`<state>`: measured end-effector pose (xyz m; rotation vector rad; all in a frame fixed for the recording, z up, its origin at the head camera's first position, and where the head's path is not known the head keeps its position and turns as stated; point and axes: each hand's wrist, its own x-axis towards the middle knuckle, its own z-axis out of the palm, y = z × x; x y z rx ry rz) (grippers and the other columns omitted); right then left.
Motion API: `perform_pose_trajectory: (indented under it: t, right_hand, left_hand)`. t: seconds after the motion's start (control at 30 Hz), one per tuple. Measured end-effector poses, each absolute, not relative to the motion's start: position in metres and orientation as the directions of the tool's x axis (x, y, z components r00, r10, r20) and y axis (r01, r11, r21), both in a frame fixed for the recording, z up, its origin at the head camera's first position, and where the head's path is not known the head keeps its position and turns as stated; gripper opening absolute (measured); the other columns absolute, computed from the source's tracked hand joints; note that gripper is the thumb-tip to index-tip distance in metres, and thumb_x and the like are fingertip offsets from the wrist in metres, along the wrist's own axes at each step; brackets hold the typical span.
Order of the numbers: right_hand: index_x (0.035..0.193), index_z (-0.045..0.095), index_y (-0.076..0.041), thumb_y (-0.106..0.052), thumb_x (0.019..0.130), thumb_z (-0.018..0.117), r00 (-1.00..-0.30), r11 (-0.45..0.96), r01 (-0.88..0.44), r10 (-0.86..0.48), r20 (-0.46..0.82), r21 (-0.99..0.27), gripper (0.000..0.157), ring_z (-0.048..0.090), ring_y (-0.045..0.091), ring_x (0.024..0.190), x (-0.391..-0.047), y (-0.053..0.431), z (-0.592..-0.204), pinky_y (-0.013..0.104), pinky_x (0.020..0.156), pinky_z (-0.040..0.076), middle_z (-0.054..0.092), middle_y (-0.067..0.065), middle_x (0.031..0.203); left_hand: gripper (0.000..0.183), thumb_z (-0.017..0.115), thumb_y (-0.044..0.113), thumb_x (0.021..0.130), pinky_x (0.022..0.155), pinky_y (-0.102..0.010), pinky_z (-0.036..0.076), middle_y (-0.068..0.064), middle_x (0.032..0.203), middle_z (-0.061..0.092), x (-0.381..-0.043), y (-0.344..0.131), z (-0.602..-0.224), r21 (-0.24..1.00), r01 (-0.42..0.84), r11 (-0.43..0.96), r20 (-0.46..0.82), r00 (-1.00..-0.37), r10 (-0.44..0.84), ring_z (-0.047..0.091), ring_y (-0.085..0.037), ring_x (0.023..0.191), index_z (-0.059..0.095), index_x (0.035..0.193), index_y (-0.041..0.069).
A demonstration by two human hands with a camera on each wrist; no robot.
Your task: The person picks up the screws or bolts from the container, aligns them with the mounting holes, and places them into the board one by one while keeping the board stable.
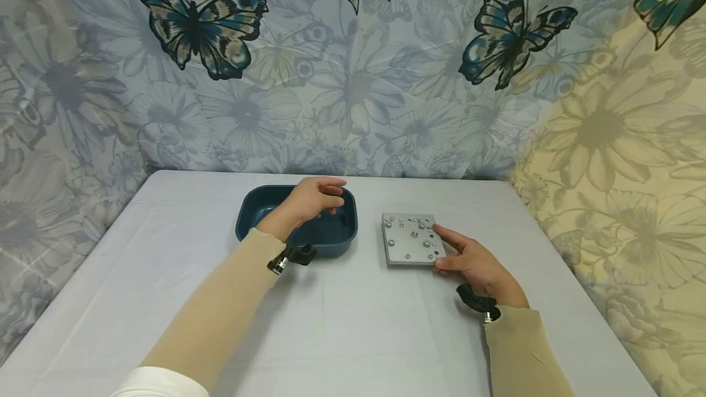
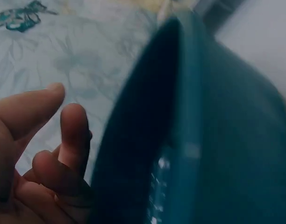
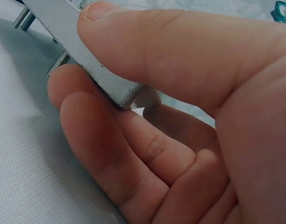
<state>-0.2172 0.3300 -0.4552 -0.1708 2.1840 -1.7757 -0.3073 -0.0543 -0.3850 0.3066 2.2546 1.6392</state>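
Observation:
A square silver metal plate carries several screw heads and holes on its upper face. My right hand grips its right edge, with the thumb on one face and fingers beneath. Threaded screw ends stick out below the plate in the right wrist view. Over the right part of a dark teal plastic bin hangs my left hand, its fingers loosely bent and the thumb apart from them. Nothing plainly shows in its grasp. Small shiny pieces lie inside the bin in the left wrist view.
A white cloth covers the table, which ends at a wall hanging with butterflies and flowers at the back. Black wrist cameras sit on both wrists. The bin stands left of the plate, with a strip of cloth between them.

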Motion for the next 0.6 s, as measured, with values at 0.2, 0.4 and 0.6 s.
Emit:
perform_pose_trajectory:
  t: [0.2, 0.4, 0.6]
  right_hand:
    - [0.158, 0.030, -0.013, -0.007, 0.080, 0.084, -0.943, 0.209, 0.105, -0.291, -0.164, -0.972, 0.095, 0.059, 0.020, 0.110, -0.217, 0.330, -0.457, 0.031, 0.080, 0.056, 0.017, 0.010, 0.163]
    - [0.158, 0.030, -0.014, -0.005, 0.080, 0.083, -0.943, 0.198, 0.113, -0.287, -0.168, -0.974, 0.095, 0.059, 0.019, 0.110, -0.217, 0.330, -0.458, 0.030, 0.079, 0.056, 0.018, 0.009, 0.162]
    - [0.158, 0.029, -0.014, -0.004, 0.080, 0.083, -0.941, 0.181, 0.131, -0.286, -0.180, -0.975, 0.095, 0.060, 0.020, 0.110, -0.217, 0.330, -0.457, 0.031, 0.079, 0.057, 0.017, 0.009, 0.163]
  left_hand:
    - [0.048, 0.075, 0.015, 0.091, 0.068, -0.039, 0.052, -0.005, 0.135, 0.060, -0.312, -0.065, -0.410, 0.845, 0.060, 0.532, -0.192, -0.894, 0.406, 0.067, -0.021, 0.085, 0.063, 0.137, 0.022]
    - [0.048, 0.076, 0.015, 0.089, 0.089, -0.038, 0.050, -0.004, 0.139, 0.057, -0.315, -0.060, -0.424, 0.745, 0.206, 0.635, -0.163, -0.866, 0.472, 0.055, -0.021, 0.114, 0.065, 0.135, 0.019]
    - [0.049, 0.076, 0.015, 0.088, 0.110, -0.042, 0.035, -0.005, 0.142, 0.054, -0.317, -0.055, -0.427, 0.646, 0.360, 0.673, -0.141, -0.810, 0.569, 0.043, -0.025, 0.135, 0.065, 0.136, 0.017]
